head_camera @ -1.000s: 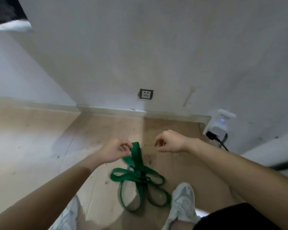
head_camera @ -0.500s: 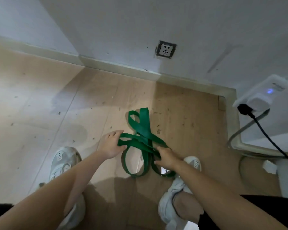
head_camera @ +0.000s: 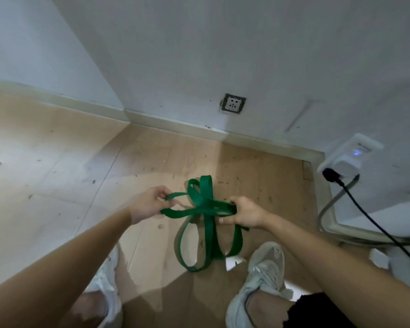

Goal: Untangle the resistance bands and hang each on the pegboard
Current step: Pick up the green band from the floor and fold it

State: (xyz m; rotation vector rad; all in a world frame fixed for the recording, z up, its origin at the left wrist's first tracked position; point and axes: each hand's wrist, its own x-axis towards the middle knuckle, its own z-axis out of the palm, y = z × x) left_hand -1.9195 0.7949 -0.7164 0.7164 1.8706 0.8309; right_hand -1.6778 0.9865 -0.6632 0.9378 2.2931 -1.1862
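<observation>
A tangle of green resistance bands [head_camera: 205, 204] is held up over the wooden floor, crossing in a knot between my hands. Long loops hang down from it toward my feet, and two short loops stick up behind the knot. My left hand [head_camera: 149, 203] pinches a loop at the left end of the tangle. My right hand [head_camera: 245, 213] is closed around a bunch of strands at the right end. No pegboard is in view.
My two pale sneakers [head_camera: 263, 273] stand on the wooden floor [head_camera: 57, 185] below the bands. A wall socket [head_camera: 233, 103] sits above the skirting. At right, a white plug adapter [head_camera: 348, 157] with a black cable [head_camera: 376, 228] and a grey hose lie by a white unit.
Both hands have lifted the bands off the floor and pulled apart, stretching the tangle sideways. The view has tilted up a little.
</observation>
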